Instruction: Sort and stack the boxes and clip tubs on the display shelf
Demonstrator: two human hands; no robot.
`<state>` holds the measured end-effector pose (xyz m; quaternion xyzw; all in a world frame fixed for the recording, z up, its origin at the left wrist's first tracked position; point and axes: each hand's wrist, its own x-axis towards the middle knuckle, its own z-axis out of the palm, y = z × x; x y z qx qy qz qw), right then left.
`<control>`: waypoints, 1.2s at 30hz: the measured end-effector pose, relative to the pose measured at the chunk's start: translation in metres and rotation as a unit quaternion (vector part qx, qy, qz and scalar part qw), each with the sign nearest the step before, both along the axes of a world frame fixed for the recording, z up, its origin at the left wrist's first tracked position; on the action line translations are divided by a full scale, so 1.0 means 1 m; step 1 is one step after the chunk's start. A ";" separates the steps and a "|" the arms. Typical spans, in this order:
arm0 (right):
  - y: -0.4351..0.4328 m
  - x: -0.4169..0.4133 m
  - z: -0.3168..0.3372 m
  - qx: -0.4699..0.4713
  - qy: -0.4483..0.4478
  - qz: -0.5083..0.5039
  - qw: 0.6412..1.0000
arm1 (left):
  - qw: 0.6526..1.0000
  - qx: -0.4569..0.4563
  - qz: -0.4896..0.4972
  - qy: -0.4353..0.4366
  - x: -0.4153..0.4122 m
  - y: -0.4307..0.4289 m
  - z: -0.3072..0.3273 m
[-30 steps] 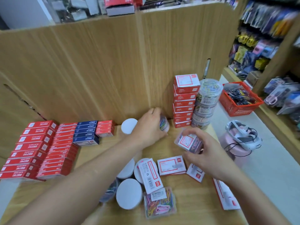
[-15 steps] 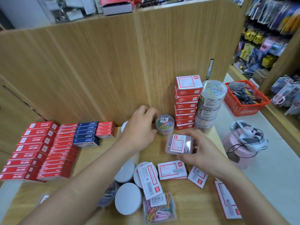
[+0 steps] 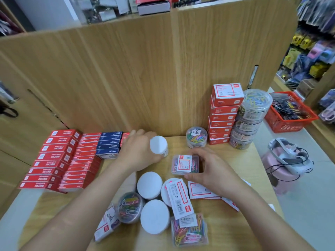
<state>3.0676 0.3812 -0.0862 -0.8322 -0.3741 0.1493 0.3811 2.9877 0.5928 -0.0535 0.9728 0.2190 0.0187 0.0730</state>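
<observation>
1. Head view, and the left hand (image 3: 139, 153) has its fingers curled round a white-capped tub (image 3: 158, 144), tipped so the white face looks up at the camera. That face may be lid or base; I cannot tell.
2. Right hand (image 3: 208, 169) pinches a clear clip box (image 3: 184, 164), thumb on the near edge and fingers on the far side, mid-shelf and low over the wood.
3. Behind it, a lone clip tub (image 3: 196, 136) stands upright near the back panel (image 3: 126, 78), with bare wood between it and the held box.
4. At the back right, the red box stack (image 3: 223, 115) touches the panel, and the clear tub stack (image 3: 248, 120) stands just beside it, close to the right edge of the shelf (image 3: 253, 205).
5. On the left, red box rows (image 3: 59, 160) and blue boxes (image 3: 108, 144) fill that side.
6. Loose white-lidded tubs (image 3: 149, 185) crowd the near edge.
</observation>
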 end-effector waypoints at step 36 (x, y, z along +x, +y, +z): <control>-0.002 -0.080 0.018 -0.155 -0.178 0.047 0.971 | 0.969 -0.082 -0.216 0.081 -0.090 -0.019 0.027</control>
